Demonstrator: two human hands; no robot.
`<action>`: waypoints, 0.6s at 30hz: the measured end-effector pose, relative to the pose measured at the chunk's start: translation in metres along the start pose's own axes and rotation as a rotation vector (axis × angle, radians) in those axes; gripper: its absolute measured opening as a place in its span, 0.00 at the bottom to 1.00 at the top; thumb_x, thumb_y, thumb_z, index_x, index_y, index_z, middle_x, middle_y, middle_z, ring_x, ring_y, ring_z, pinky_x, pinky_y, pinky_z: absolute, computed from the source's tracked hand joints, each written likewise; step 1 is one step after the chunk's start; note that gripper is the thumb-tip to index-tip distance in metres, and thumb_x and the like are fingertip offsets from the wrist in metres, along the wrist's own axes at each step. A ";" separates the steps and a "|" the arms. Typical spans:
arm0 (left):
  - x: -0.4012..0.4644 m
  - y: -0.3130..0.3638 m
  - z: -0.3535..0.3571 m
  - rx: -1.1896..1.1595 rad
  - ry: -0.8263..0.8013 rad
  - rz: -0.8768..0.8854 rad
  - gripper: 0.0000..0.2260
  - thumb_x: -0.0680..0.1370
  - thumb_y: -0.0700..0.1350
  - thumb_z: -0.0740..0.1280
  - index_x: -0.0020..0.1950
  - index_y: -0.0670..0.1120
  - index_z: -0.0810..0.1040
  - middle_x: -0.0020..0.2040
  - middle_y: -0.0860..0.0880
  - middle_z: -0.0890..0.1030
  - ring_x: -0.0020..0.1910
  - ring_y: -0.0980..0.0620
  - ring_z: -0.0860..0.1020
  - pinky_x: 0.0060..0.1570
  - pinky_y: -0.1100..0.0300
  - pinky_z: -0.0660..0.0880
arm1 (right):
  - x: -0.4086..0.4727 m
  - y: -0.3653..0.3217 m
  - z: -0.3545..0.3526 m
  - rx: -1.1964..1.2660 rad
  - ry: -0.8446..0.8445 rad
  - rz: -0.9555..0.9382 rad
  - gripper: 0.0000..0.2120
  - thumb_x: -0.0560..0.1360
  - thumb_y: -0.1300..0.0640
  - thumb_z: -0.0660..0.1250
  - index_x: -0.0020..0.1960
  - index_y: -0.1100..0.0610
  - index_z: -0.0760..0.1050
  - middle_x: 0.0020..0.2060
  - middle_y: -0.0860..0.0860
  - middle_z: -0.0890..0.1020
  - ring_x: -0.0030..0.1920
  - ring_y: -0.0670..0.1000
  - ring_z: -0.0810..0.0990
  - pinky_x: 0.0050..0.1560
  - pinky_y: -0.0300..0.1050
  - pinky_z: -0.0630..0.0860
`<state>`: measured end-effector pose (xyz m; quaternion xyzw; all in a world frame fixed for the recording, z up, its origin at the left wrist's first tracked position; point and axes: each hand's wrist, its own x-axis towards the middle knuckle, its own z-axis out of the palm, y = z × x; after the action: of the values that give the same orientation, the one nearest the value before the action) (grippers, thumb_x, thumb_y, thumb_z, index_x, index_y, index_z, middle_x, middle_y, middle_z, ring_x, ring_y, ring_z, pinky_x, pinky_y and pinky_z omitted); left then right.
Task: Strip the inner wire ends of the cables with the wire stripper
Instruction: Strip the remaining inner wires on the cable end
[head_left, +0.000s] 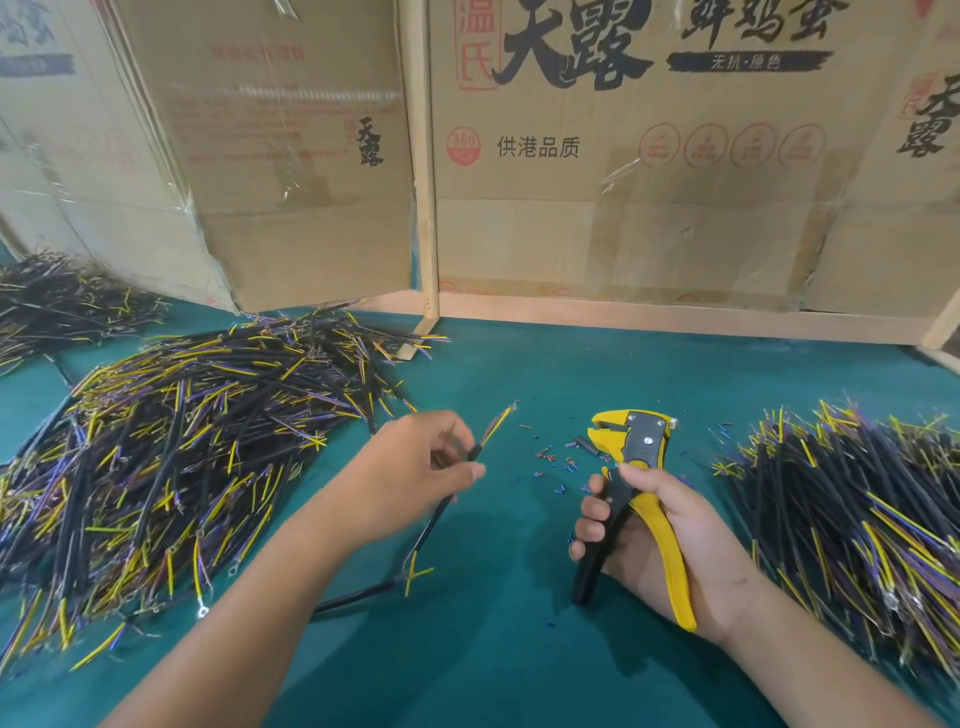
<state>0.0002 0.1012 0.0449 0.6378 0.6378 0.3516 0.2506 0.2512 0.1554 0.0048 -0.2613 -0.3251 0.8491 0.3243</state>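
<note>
My left hand (415, 470) pinches a short black cable (441, 506) near its upper end. Thin yellow and purple inner wires (497, 425) stick out past my fingers toward the upper right. The cable's lower end, with a yellow wire, rests on the green mat. My right hand (660, 535) grips the two handles of a yellow and black wire stripper (631, 447). Its jaws point up and left and are a hand's width from the wire tips, with nothing between them.
A large heap of black cables (171, 452) lies to the left, another heap (857, 509) to the right, and a third (57, 296) at far left. Small insulation bits (556, 460) litter the green mat (519, 649) between my hands. Cardboard boxes (623, 156) wall the back.
</note>
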 end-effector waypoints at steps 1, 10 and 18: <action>0.000 -0.002 -0.001 0.012 -0.032 -0.027 0.05 0.77 0.42 0.73 0.45 0.47 0.77 0.35 0.52 0.82 0.31 0.54 0.80 0.32 0.57 0.78 | 0.000 0.000 0.000 -0.002 0.003 -0.002 0.12 0.73 0.51 0.67 0.46 0.61 0.75 0.36 0.55 0.71 0.34 0.56 0.71 0.42 0.55 0.75; 0.005 -0.004 -0.008 0.060 0.530 0.048 0.12 0.74 0.45 0.76 0.42 0.49 0.71 0.33 0.53 0.76 0.32 0.57 0.72 0.34 0.66 0.69 | 0.000 0.000 0.002 0.000 0.002 -0.001 0.12 0.73 0.51 0.67 0.46 0.61 0.75 0.36 0.55 0.71 0.34 0.56 0.71 0.42 0.55 0.75; 0.004 0.007 -0.011 -0.442 0.446 0.057 0.04 0.82 0.36 0.63 0.52 0.45 0.75 0.39 0.48 0.83 0.34 0.49 0.81 0.40 0.49 0.81 | -0.001 0.000 0.003 -0.001 0.002 -0.001 0.12 0.73 0.51 0.67 0.46 0.61 0.75 0.36 0.55 0.70 0.35 0.56 0.70 0.43 0.55 0.74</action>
<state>-0.0036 0.1030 0.0578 0.4925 0.5670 0.6200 0.2270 0.2502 0.1533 0.0075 -0.2622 -0.3254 0.8485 0.3247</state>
